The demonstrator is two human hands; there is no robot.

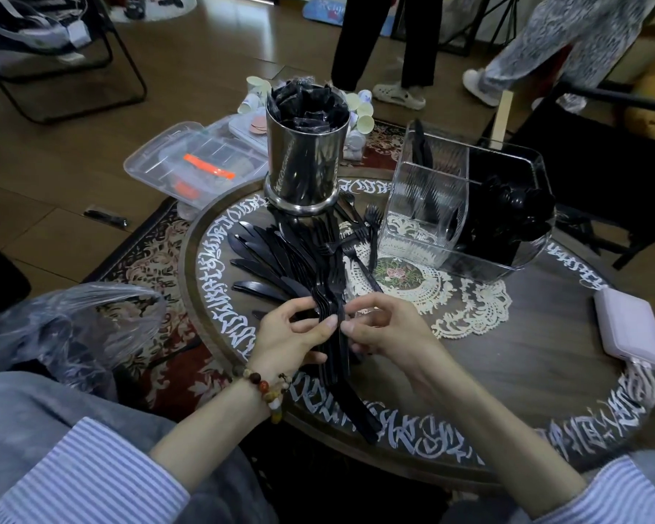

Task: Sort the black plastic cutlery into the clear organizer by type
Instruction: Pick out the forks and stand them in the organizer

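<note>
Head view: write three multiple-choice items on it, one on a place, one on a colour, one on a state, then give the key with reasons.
1. Where does the steel cup stand?
A. on the table's far edge, left of the organizer
B. inside the organizer
C. on the floor

2. What colour is the power bank at the right of the table?
A. orange
B. pale pink
C. green

3. What are the hands doing?
A. both lie flat on the table
B. both hold a bundle of cutlery
C. one lifts the steel cup

Key: 1 A, the cup sits at the far rim, with the organizer to its right. 2 B, its case is pale pink. 3 B, the left hand and the right hand both curl fingers round the bundle of black cutlery.
</note>
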